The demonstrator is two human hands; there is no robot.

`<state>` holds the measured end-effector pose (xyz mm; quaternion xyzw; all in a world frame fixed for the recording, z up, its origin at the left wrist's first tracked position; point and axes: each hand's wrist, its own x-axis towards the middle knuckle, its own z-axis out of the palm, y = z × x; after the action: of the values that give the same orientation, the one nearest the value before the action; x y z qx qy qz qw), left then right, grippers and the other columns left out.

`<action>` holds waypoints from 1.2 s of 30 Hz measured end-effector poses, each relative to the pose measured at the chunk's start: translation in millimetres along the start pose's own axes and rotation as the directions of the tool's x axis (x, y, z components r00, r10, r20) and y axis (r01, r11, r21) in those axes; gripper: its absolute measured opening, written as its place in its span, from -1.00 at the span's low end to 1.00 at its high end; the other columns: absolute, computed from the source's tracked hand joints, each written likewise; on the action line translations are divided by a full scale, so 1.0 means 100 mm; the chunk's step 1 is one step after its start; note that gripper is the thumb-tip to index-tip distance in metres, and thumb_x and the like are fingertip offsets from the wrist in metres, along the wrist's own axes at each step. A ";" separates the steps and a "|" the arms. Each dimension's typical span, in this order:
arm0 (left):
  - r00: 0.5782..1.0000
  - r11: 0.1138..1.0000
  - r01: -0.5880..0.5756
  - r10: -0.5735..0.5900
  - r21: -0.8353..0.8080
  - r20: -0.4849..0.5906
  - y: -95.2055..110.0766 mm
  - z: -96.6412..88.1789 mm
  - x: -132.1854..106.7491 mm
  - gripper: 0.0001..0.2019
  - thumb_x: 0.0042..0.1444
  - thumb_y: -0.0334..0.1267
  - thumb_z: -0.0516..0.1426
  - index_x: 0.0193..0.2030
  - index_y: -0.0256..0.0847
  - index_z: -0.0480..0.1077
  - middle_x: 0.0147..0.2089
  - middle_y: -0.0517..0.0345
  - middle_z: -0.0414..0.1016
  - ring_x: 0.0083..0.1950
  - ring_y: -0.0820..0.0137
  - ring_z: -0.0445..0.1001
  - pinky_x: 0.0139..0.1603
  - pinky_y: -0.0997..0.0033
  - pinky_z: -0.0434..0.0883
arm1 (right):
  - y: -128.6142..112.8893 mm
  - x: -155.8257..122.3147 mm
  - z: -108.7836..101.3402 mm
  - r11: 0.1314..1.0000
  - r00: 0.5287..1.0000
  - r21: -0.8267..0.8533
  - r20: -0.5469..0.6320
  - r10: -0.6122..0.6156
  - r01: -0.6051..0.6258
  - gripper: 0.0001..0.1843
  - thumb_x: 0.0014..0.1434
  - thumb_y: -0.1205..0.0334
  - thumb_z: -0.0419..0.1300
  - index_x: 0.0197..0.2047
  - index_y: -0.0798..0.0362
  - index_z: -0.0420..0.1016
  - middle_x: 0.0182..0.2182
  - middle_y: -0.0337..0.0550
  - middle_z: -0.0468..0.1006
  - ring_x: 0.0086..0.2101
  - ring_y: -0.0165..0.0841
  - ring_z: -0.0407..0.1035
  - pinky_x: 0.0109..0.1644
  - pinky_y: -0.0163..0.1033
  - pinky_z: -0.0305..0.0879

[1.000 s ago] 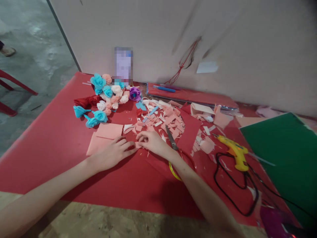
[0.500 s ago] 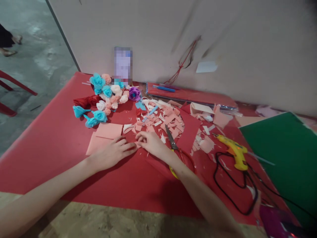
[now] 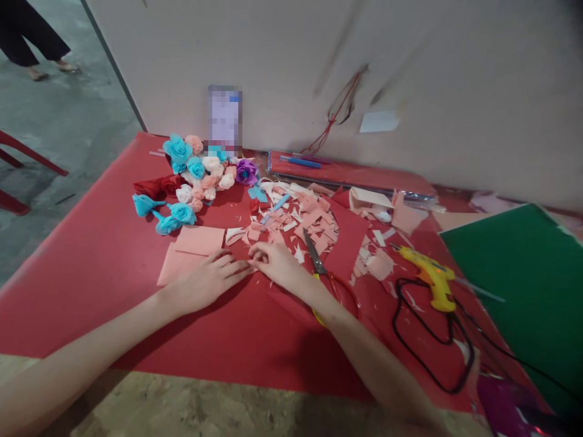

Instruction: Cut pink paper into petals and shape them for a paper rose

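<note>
Wall (image 3: 282, 73), pale, across the far side; ahead of it, table (image 3: 182, 346), covered in red. On floor, far left: dark-trousered legs (image 3: 22, 36) of another person. Against wall: upright screen (image 3: 225, 118), display blurred out.

Far left on table: cluster of paper flowers (image 3: 212, 182), in blue, pink, white, red and purple. Middle: heap of cut paper scraps (image 3: 319, 224), mostly pink.

Near middle: small piece of pink paper (image 3: 254, 267), set between both sets of fingertips, largely hidden. Left hand (image 3: 209, 276): fingers stretched out and close together, tips at the piece; just beyond, folded pink sheets (image 3: 200, 240). Right hand (image 3: 276, 261): fingers curled, thumb and forefinger close together at the same piece. Cannot tell whether either is clamped on it.

Right: scissors (image 3: 314, 252), handles partly behind right forearm; farther right, yellow glue gun (image 3: 428, 276) with black cord, beside green sheet (image 3: 514, 285).

Step in hand, by judgement: fine two-handed fingertip shaping of the piece. Next move, likewise: calls for light, even pressure, to avoid creasing or tearing.
</note>
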<state>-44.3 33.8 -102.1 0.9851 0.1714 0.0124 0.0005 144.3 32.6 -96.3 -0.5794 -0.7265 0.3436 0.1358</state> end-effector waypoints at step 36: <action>1.000 0.999 0.004 -0.003 -0.051 0.010 -0.01 -0.01 0.00 -0.65 0.19 -0.45 -0.13 0.11 -0.33 0.18 0.09 0.09 0.28 -0.10 0.30 0.21 0.02 0.30 0.16 | 0.15 -0.03 -0.36 0.953 0.999 -0.301 0.028 -0.023 0.030 -0.86 0.06 0.36 0.15 -0.52 0.16 0.38 -0.53 -0.29 0.39 -0.47 -0.46 0.28 -0.35 -0.30 0.21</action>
<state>-44.3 34.8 -100.9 0.9845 0.1727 0.0121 0.0266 177.7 43.0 -79.1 -0.5793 -0.7796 0.2341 0.0415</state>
